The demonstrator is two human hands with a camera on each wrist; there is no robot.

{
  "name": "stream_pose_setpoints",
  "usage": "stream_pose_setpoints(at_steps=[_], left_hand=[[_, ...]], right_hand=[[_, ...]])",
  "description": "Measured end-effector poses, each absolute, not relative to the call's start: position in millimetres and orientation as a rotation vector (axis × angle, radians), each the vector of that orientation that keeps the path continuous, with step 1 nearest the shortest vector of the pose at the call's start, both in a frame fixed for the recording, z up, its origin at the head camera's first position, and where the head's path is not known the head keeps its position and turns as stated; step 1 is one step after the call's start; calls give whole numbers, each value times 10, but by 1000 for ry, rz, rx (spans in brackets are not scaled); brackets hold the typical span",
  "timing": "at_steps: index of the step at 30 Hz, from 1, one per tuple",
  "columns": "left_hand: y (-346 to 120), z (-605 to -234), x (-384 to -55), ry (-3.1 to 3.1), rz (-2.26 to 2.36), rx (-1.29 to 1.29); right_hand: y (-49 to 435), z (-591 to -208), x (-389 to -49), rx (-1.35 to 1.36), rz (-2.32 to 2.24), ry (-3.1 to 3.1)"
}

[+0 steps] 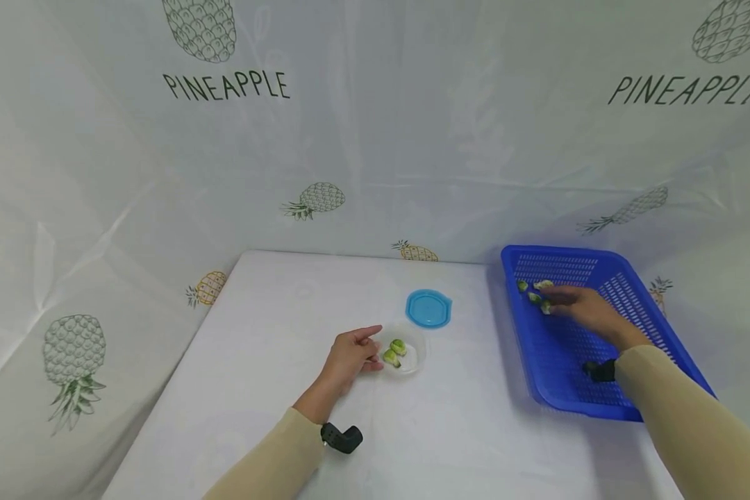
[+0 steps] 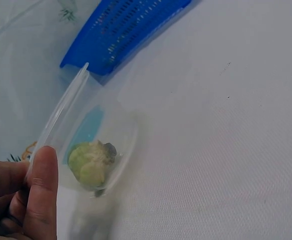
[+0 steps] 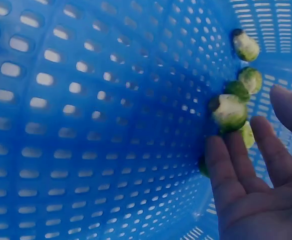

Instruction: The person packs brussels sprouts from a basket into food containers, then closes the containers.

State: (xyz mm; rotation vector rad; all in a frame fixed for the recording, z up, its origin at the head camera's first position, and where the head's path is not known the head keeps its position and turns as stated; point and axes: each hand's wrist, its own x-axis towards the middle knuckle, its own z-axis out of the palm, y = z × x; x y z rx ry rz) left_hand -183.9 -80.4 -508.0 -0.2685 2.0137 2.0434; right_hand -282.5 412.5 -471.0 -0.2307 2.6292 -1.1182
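My left hand [image 1: 348, 355] grips the near-left rim of a small clear plastic container [image 2: 60, 112], with its fingertips on the wall. Inside the container lie two pale green Brussels sprouts [image 1: 398, 346]; in the left wrist view they overlap. Over on the right, my right hand [image 1: 586, 310] reaches into a blue perforated plastic basket [image 1: 553, 361]. Its fingers [image 3: 223, 165] are extended, with the tips right at a Brussels sprout [image 3: 230, 111] among several others along the basket's far-left end. The right palm shows with nothing in it.
A light-blue lid [image 1: 428, 309] lies flat on the white-covered table [image 1: 275, 305], just behind the container. The basket's raised wall surrounds my right hand. Behind the table hangs a white sheet [image 1: 375, 139] printed with pineapples.
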Motion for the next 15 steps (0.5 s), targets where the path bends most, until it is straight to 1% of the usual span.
stream_pose_setpoints(at_steps=[5, 15], left_hand=[[-792, -5084, -1852, 2001, 2057, -270], [-786, -5020, -1815, 2038, 2016, -273]], right_hand=[[4095, -4755, -2828, -306, -1076, 2630], [4007, -4844, -2838, -348, -966, 2665]])
